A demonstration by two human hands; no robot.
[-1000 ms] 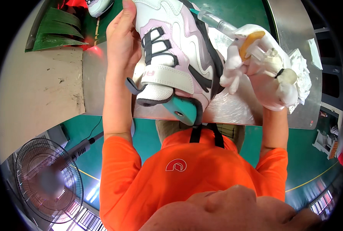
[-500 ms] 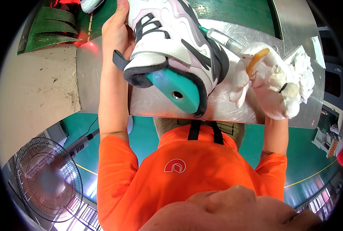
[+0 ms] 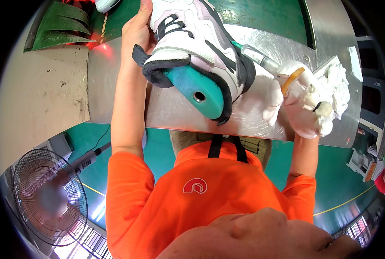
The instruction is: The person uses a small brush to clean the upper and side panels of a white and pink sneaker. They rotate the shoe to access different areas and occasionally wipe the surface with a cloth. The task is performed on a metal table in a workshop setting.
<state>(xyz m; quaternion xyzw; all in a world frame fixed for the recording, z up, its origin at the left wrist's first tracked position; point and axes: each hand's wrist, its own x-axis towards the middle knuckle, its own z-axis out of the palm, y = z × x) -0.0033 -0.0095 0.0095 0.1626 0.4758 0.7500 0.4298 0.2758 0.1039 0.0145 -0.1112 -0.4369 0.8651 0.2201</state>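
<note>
A white, pale-lilac and black sneaker (image 3: 227, 64) is tilted over the metal bench, its heel toward me. Inside its opening sits a teal shoe last (image 3: 196, 93) with a round metal-rimmed hole. My bare left hand (image 3: 137, 34) grips the shoe's left side; most of its fingers are hidden behind the shoe. In a white glove, my right hand (image 3: 302, 99) is closed around a clear syringe (image 3: 261, 58). The syringe's green needle hub (image 3: 236, 44) lies close to the shoe's right sidewall, and I cannot tell whether the tip touches. A tan curved strip (image 3: 292, 80) lies across the gloved fingers.
A crumpled white cloth (image 3: 337, 86) is beside my right hand on the metal bench (image 3: 192, 118). Green flaps (image 3: 65, 23) hang at the far left, near another shoe (image 3: 106, 4) on the green belt (image 3: 261, 13). A fan (image 3: 50, 196) stands at lower left.
The shoe has shifted slightly away from me and to the right in my left hand. My right hand and the syringe have come a little toward me.
</note>
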